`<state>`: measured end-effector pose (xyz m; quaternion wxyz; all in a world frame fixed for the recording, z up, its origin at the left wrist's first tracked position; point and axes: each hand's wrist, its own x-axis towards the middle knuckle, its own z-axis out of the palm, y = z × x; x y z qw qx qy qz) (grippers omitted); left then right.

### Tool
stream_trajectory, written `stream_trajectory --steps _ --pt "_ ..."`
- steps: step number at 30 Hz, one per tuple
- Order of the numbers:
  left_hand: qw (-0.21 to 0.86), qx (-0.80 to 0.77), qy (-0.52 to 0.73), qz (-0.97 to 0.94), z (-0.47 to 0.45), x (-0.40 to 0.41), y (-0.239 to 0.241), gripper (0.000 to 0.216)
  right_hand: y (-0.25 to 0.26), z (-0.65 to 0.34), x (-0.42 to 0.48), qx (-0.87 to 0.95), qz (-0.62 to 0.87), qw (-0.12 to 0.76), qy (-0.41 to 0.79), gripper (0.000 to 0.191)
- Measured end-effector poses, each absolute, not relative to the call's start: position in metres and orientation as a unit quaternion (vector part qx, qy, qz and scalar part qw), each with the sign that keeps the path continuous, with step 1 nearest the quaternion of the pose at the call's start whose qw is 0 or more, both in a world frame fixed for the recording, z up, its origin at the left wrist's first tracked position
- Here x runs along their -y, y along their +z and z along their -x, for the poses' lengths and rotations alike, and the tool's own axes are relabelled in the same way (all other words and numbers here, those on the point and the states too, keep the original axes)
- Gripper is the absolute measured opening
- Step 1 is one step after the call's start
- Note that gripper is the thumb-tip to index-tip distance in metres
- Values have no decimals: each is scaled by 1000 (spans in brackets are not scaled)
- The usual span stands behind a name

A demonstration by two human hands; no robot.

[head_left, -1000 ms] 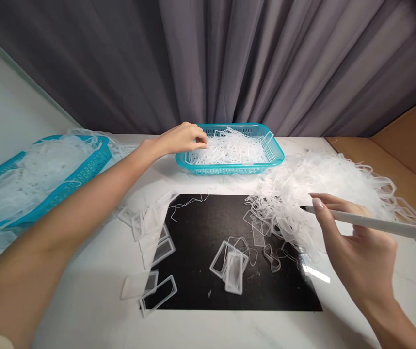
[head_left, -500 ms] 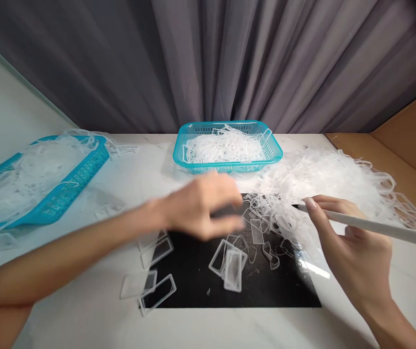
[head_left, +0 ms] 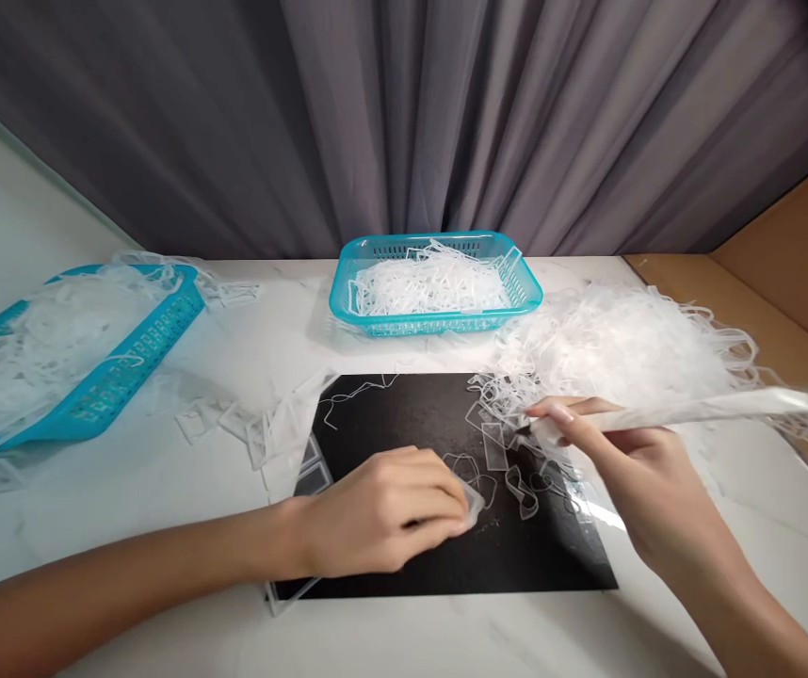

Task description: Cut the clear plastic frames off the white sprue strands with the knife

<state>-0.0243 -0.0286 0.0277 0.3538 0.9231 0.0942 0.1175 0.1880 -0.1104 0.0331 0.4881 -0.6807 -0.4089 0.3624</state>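
My left hand (head_left: pixel 390 513) is closed over the middle of a black mat (head_left: pixel 368 414), its fingertips pinching clear rectangular plastic frames (head_left: pixel 475 504); most of these frames are hidden under the hand. My right hand (head_left: pixel 630 461) grips a white pen-like tool (head_left: pixel 715 407) with a dark pointed tip, held slantwise above the mat's right side. Close to that tip lie a small clear rectangle (head_left: pixel 494 445) and a twisted clear strip (head_left: pixel 523 494). Another frame (head_left: pixel 298 595) pokes out beneath my left wrist at the mat's near left corner.
A blue basket (head_left: pixel 439 325) of thin clear strips stands at the back. A second blue basket (head_left: pixel 139 367), heaped with clear scraps, sits at left. On the right spreads a large pile of translucent scraps (head_left: pixel 630 339). More loose frames (head_left: pixel 255 433) lie left of the mat.
My left hand has come down and closed on the frames in the mat's middle. My right hand has shifted left, bringing the tool's tip over the mat.
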Motion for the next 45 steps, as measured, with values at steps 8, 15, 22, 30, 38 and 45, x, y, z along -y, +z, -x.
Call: stream_trajectory --steps 8,15,22,30,38,45 --pt "623 -366 124 -680 11 23 43 20 37 -182 107 305 510 454 664 24" --pt "643 -390 156 -640 8 20 40 22 35 -184 107 389 595 398 580 28" --pt "504 -406 167 -744 16 8 48 21 33 -182 106 421 591 402 557 28" --pt "370 -241 171 -881 22 3 47 20 26 -188 103 376 622 394 563 28" --pt "682 -382 32 -622 16 -1 48 22 30 -170 110 381 619 476 495 29" --pt "724 -372 140 -563 12 13 42 20 30 -166 109 244 537 450 671 25"
